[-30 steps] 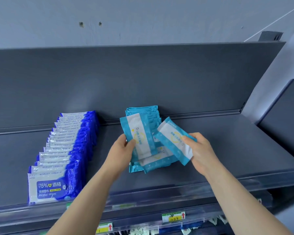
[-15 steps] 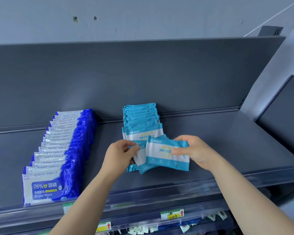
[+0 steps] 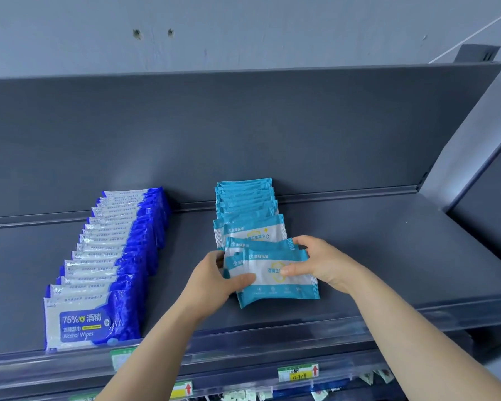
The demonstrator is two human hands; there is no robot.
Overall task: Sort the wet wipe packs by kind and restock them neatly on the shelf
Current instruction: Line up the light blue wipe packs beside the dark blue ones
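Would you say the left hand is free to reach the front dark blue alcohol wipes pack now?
Probably yes, once it lets go: the left hand grips the light blue packs, but only bare shelf lies between it and the alcohol wipes pack.

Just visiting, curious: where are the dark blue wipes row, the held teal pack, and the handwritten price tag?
Dark blue wipes row (image 3: 78, 325), head view, front pack's label.
Teal pack (image 3: 269, 280), head view, white centre panel.
Handwritten price tag (image 3: 298, 374), head view, its yellow middle.
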